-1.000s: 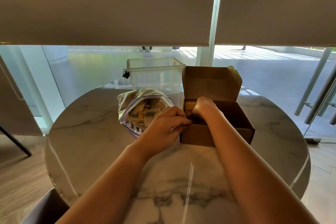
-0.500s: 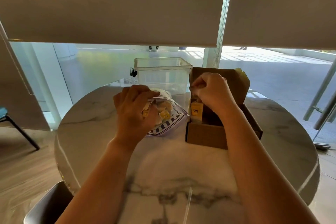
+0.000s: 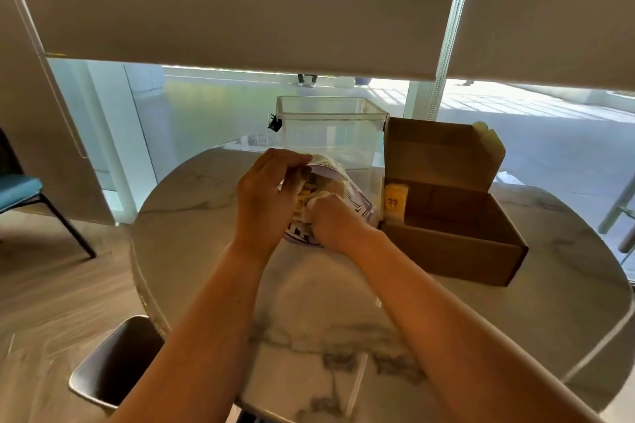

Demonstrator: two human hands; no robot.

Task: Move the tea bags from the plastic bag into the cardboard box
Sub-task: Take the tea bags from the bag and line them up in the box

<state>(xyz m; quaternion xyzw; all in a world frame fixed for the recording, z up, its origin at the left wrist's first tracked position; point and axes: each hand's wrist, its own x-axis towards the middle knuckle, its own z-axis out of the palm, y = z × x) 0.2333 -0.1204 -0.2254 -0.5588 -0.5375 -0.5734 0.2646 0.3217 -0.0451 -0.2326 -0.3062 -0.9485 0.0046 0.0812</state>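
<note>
clear tub [image 3: 330, 134] behind, cardboard box [image 3: 450, 233] open-topped

Bag: clear plastic zip bag with purple-striped edge [image 3: 357, 204], mouth open, full of pale and yellow tea bags [image 3: 304, 197].
Box: brown cardboard box [image 3: 457, 247], lid upright, yellow tea bags [image 3: 394, 200] standing at its left end.

The round table [image 3: 343, 302] is polished marble, pale with grey veins and a soft sheen, and the plastic bag [image 3: 357, 203] on it is thin, crinkled clear film with purple print. Beside it the cardboard box [image 3: 453, 251] is plain matt brown card. Behind stands a smooth clear plastic tub [image 3: 330, 134]; the floor [image 3: 51, 285] is matt wood plank.
</note>
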